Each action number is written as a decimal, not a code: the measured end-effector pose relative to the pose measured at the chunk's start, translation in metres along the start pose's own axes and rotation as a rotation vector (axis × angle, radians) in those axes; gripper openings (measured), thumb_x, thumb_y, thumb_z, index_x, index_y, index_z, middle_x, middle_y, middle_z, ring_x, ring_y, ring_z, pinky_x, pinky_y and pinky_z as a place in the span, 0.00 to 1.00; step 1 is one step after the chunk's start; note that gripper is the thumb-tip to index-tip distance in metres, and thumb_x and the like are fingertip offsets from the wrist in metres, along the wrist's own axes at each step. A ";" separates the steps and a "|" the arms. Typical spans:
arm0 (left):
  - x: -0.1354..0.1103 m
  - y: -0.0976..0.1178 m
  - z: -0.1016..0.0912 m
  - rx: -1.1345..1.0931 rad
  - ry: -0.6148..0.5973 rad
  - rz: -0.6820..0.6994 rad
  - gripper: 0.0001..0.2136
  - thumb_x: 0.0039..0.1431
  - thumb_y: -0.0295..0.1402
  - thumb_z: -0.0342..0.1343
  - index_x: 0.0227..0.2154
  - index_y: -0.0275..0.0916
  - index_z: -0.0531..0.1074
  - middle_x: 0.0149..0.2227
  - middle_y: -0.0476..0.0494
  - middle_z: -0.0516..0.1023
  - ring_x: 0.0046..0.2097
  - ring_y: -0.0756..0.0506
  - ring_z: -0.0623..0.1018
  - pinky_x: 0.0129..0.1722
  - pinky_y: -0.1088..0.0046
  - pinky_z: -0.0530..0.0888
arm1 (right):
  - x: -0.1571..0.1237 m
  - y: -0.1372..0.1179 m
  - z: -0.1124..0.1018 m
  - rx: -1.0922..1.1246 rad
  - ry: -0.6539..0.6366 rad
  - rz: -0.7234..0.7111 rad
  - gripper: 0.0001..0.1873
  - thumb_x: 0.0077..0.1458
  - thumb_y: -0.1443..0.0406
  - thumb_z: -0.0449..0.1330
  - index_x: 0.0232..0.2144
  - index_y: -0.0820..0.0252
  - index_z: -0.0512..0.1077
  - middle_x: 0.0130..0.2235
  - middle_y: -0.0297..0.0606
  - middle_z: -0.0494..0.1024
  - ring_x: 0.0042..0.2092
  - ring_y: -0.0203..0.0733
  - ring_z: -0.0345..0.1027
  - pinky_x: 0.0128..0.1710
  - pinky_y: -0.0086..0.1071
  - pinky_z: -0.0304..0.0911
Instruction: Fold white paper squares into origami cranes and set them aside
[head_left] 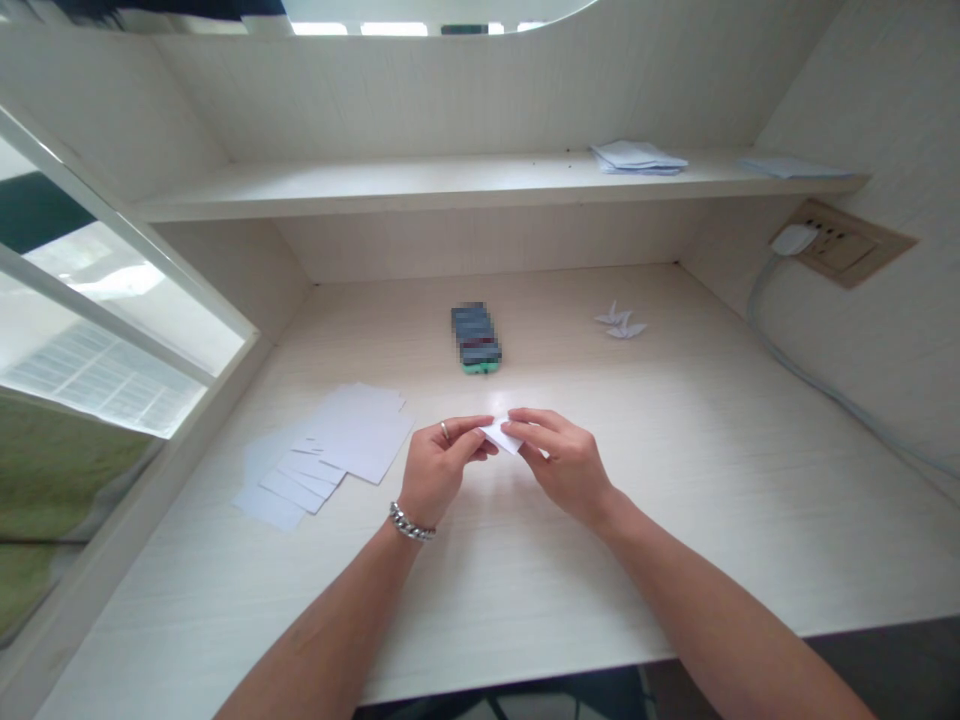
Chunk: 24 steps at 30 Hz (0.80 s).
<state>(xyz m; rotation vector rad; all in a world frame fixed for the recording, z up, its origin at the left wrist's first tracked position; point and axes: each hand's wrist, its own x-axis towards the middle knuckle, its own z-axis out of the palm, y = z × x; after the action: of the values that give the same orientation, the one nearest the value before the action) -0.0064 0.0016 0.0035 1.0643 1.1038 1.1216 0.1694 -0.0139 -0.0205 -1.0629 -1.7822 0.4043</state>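
Between my two hands is a small folded piece of white paper (501, 436), held up over the desk. My left hand (442, 460), with a ring and a chain bracelet on the wrist, pinches its left side between thumb and fingers. From the other side, my right hand (566, 460) grips the paper's right edge, fingers on top and the thumb mostly hidden. Loose white paper sheets (364, 430) lie fanned out to the left of my left hand. Two small folded paper cranes (624, 325) rest farther back on the right.
A phone (476, 340) with a green edge lies beyond my hands, its screen blurred out. Paper stacks (639, 157) sit on the shelf (375, 188) above the desk (540, 600). At right, a cable (817, 385) hangs from a plug in the wall socket (847, 245). A window (112, 290) borders the left.
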 end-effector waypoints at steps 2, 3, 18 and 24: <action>0.000 0.000 0.000 -0.003 0.031 0.016 0.09 0.49 0.31 0.63 0.34 0.33 0.80 0.28 0.43 0.82 0.30 0.47 0.80 0.33 0.72 0.77 | 0.003 -0.002 -0.003 0.119 -0.015 0.081 0.18 0.56 0.72 0.57 0.45 0.51 0.77 0.50 0.40 0.77 0.52 0.45 0.71 0.52 0.40 0.67; 0.001 0.000 0.000 -0.003 0.040 0.025 0.09 0.49 0.31 0.63 0.34 0.33 0.80 0.28 0.43 0.82 0.30 0.47 0.80 0.34 0.72 0.77 | 0.004 -0.003 -0.004 0.198 -0.019 0.143 0.18 0.56 0.72 0.57 0.46 0.51 0.77 0.50 0.40 0.77 0.53 0.46 0.70 0.52 0.40 0.67; -0.001 0.004 0.000 0.032 -0.022 0.070 0.09 0.46 0.30 0.65 0.30 0.35 0.72 0.27 0.46 0.80 0.29 0.48 0.79 0.32 0.73 0.75 | 0.012 0.004 -0.004 0.628 0.048 0.593 0.13 0.50 0.59 0.66 0.37 0.59 0.80 0.29 0.38 0.80 0.30 0.39 0.73 0.32 0.34 0.71; 0.002 -0.001 -0.003 0.073 -0.052 0.075 0.12 0.41 0.28 0.68 0.28 0.35 0.71 0.27 0.48 0.79 0.30 0.48 0.79 0.30 0.75 0.74 | 0.012 0.005 -0.004 0.647 -0.065 0.599 0.14 0.49 0.58 0.66 0.36 0.60 0.80 0.28 0.38 0.80 0.29 0.38 0.72 0.31 0.34 0.69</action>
<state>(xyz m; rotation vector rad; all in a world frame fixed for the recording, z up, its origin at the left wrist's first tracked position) -0.0092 0.0035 0.0021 1.1939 1.0783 1.1130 0.1740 -0.0021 -0.0148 -1.0817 -1.2044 1.2925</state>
